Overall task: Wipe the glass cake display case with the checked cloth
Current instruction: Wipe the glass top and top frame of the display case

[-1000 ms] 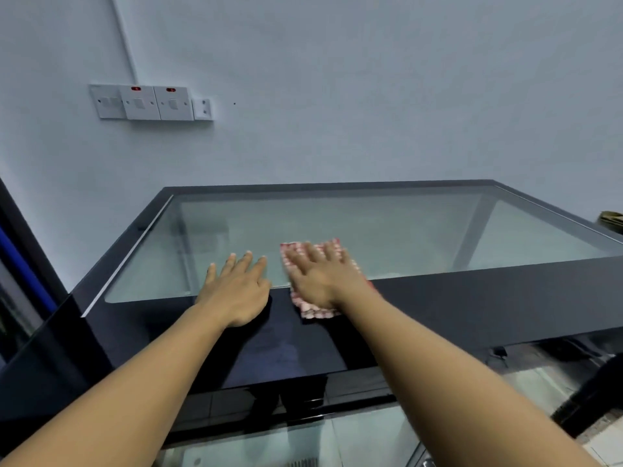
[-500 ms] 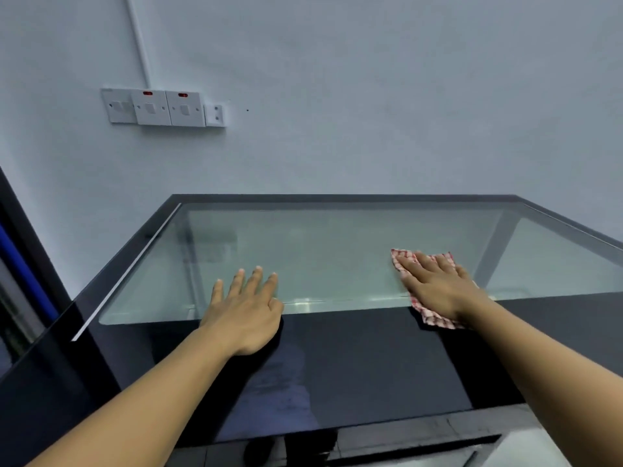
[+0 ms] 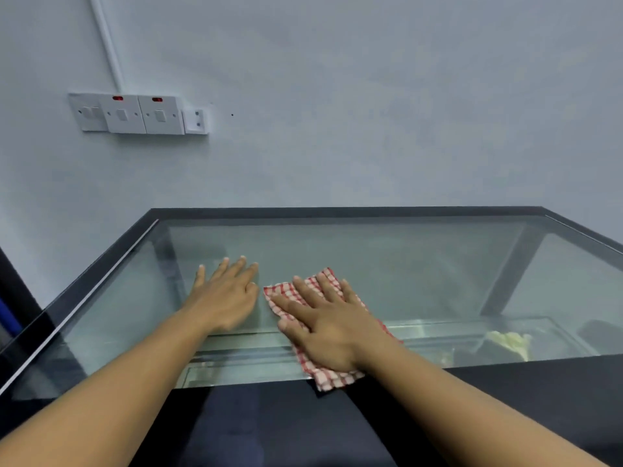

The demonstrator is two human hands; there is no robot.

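The glass cake display case (image 3: 421,264) has a clear top pane in a black frame and fills the lower half of the view. My right hand (image 3: 328,323) lies flat, fingers spread, pressing the red-and-white checked cloth (image 3: 332,379) onto the glass near the pane's front edge. My left hand (image 3: 226,298) rests flat on the glass just to the left of the cloth, fingers apart, with nothing in it. The cloth shows beyond my fingertips and behind my wrist; its middle is hidden under my palm.
A grey wall stands right behind the case, with white switches and a socket (image 3: 135,112) at the upper left. The black front band of the case top (image 3: 286,423) lies nearest me. Something pale (image 3: 509,342) sits inside the case at the right.
My right hand has slid the cloth back leftward across the glass, from the right side to next to my left hand. My left hand has moved further onto the glass.
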